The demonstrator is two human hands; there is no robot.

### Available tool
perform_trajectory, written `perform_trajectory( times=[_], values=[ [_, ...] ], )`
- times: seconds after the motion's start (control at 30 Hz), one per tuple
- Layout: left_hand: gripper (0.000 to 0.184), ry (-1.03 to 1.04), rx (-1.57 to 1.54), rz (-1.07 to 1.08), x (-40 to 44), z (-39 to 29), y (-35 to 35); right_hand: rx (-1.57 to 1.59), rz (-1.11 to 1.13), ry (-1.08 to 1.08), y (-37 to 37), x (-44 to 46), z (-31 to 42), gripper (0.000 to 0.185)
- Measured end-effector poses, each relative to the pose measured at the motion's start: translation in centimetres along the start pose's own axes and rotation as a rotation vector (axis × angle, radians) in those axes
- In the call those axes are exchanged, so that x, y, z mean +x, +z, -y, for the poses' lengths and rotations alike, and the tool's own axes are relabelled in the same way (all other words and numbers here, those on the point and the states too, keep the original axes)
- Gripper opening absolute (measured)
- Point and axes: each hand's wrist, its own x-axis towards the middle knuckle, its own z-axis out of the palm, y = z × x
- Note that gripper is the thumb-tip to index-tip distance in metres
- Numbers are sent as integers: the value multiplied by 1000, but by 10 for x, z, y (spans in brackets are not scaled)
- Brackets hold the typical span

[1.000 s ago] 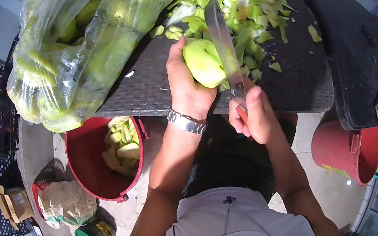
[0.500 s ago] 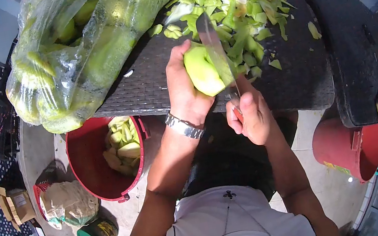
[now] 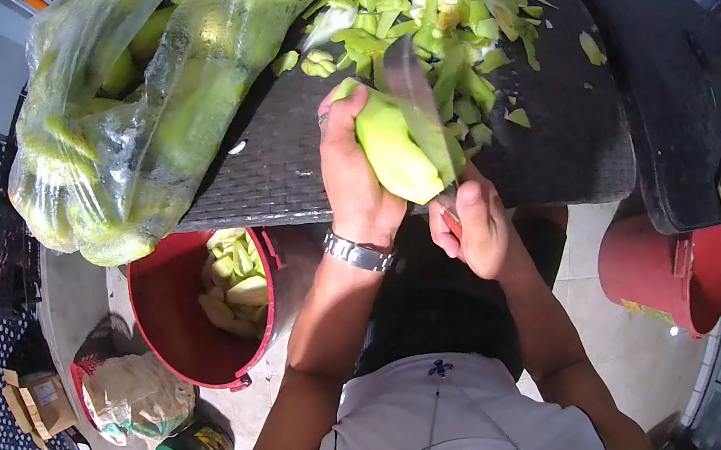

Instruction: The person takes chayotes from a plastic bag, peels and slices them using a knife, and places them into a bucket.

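The left hand [image 3: 353,168] has its fingers clamped on a pale-green fruit [image 3: 394,153] above the tabletop's [image 3: 275,177] near edge. The right hand's [image 3: 482,230] fingers grip a knife [image 3: 420,108], its blade along the fruit's right side; peelings [image 3: 448,7] lie farther back.

Brightly lit across the heap of pale-green peelings [image 3: 448,7], streaked with glare on the clear plastic bag [image 3: 97,180], shadowed beneath the black woven-textured tabletop [image 3: 548,139]; blurred along the steel knife blade [image 3: 415,95]; bowed and blackened towards the edges.
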Motion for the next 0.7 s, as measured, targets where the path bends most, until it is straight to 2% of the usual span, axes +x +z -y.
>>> perform_trajectory(
  times=[0.2, 0.3, 0.5, 0.67, 0.7],
  values=[
    [30, 71, 109, -26, -7, 1, 11, 31, -13, -16, -1, -4, -1, 72],
    [29, 187, 148, 32, -7, 4, 9, 33, -17, -4, -2, -6, 1, 74],
    [26, 179, 159, 86, -9, 14, 22, 6, -85, 48, -9, -16, 10, 75],
    [27, 178, 157, 35, 10, 18, 30, -150, -251, 72, -36, -22, 17, 63],
    [27, 188, 154, 3, 13, 13, 31, -270, -249, 4, -43, -23, 22, 60]
  ],
)
